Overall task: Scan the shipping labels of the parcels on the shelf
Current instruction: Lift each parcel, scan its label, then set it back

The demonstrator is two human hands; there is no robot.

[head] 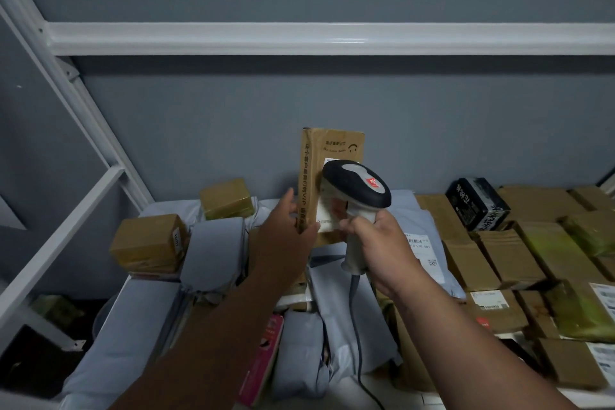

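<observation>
A brown cardboard parcel [332, 149] stands upright at the middle of the shelf, its white shipping label [327, 213] facing me. My left hand [286, 236] grips the parcel's lower left edge. My right hand [379, 243] holds the grey handle of a black-and-grey barcode scanner [357, 184]. The scanner's head sits right in front of the label and hides much of it. A grey cable hangs down from the scanner's handle.
Grey poly mailers [213, 249] and small brown boxes [149, 243] fill the shelf's left side. Several flat cardboard parcels [499, 256] and a black box [477, 203] lie at the right. The white shelf frame [299, 38] runs above and down the left.
</observation>
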